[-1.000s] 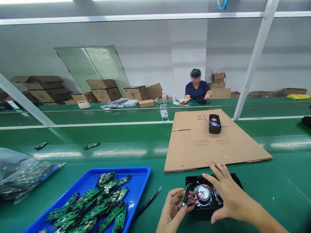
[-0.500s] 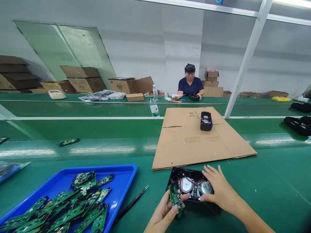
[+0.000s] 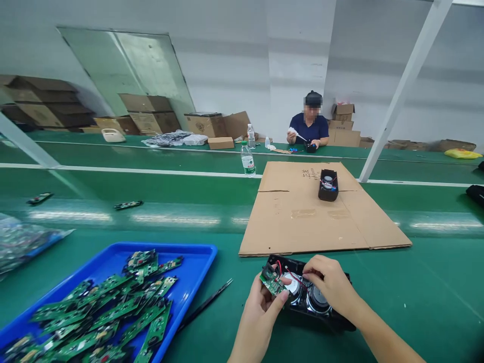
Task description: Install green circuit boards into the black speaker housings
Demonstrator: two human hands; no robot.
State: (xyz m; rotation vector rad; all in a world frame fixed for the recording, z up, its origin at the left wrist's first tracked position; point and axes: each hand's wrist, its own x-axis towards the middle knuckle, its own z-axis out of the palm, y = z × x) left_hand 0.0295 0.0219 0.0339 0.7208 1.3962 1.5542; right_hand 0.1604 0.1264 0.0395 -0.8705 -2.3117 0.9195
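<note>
A green circuit board is pinched in my left hand over the left end of a black speaker housing. Inside the housing are two round silver speakers with red and black wires. Above the speakers, my right hand has its thumb and forefinger pressed together at a red wire. Black tweezers lie to the left of the housing.
A blue tray at left holds several circuit boards. Beyond the housing, a cardboard sheet carries another speaker unit. A water bottle stands behind. Across the table sits a person handling a black part.
My right hand has gone from spread fingers to a pinch over the speakers. The board in my left hand has tilted and sits closer to the housing. The view has shifted left.
</note>
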